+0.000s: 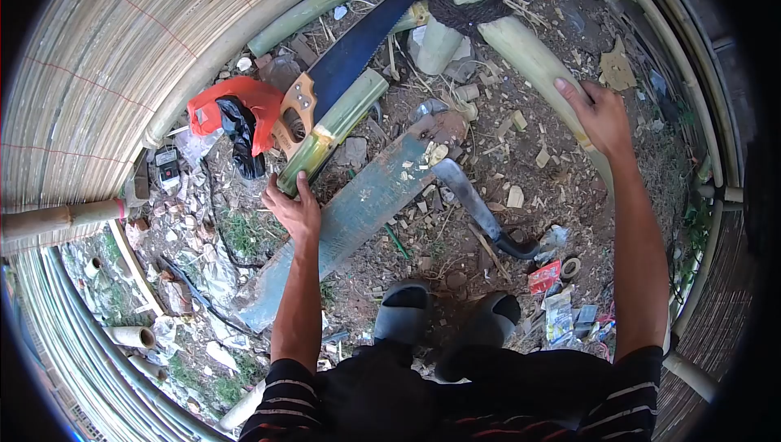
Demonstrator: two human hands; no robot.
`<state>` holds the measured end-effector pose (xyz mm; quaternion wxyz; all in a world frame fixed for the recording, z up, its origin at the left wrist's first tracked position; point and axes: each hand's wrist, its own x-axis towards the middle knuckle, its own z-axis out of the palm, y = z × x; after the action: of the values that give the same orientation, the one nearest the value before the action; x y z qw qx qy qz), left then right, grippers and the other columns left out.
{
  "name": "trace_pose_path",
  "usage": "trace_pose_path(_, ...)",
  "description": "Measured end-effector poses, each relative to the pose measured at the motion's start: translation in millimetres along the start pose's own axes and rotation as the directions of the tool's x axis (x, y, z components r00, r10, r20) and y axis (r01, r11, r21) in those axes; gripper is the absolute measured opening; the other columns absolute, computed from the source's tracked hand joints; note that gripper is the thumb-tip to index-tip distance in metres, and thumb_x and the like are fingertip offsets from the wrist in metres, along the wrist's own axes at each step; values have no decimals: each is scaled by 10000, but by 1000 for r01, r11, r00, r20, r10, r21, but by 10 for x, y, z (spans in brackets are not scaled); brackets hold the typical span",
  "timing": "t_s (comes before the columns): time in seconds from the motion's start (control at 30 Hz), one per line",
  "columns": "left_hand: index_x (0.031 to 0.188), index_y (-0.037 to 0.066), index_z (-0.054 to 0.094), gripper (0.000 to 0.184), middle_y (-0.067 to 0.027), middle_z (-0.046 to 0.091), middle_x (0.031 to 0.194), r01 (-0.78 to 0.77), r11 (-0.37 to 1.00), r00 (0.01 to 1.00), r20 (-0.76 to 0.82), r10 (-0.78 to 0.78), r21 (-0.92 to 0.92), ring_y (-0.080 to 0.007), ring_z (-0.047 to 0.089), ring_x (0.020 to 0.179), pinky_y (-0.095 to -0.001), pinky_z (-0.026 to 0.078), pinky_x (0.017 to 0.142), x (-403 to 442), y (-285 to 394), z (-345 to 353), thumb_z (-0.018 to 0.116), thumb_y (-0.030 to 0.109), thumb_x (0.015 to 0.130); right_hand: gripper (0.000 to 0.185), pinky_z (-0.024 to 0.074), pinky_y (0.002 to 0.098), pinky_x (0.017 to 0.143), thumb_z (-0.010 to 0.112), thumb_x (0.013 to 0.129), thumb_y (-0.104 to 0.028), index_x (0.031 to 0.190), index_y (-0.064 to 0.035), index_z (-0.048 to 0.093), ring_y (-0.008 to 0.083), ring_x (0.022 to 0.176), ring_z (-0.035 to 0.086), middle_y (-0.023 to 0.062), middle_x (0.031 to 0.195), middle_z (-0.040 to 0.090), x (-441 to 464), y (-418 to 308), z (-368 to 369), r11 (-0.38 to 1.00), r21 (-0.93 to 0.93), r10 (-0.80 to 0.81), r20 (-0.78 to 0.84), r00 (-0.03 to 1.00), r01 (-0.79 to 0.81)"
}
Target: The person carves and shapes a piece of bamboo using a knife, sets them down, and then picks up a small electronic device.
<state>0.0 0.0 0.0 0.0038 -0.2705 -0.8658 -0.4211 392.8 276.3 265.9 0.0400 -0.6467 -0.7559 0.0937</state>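
My left hand (pixel 294 207) grips the near end of a short green bamboo piece (pixel 346 112), thumb on one side and fingers on the other. Right beside that piece lies a handsaw (pixel 358 51) with a dark blue blade and a wooden handle. My right hand (pixel 600 115) is closed around a pale bamboo pole (pixel 533 58), its thumb along the top. The pole's far end meets other bamboo poles at a dark fibre lashing (pixel 465 9). Between my hands a machete (pixel 472 194) with a black handle rests with its blade tip at a worn blue-green plank (pixel 366 194).
A red plastic bag (pixel 244 100) with black plastic sits left of the saw. Woven bamboo walls (pixel 106 43) curve around the space. Wood chips and litter cover the soil, including a red wrapper (pixel 544 277) and a tape roll (pixel 570 268) near my sandals (pixel 403 316).
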Motion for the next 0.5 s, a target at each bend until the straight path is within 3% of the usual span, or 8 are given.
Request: trace_pose_path(0.5, 1388, -28, 521, 651, -259, 518, 1265, 39, 999, 999, -11, -39, 4, -389, 575, 1084, -487, 478, 944, 18, 33, -15, 729, 432, 976, 833, 554, 477, 783, 617, 870, -807, 953, 2, 800, 351, 746, 728, 216, 727, 701, -21, -2, 12, 1000, 28, 12, -19, 1000, -12)
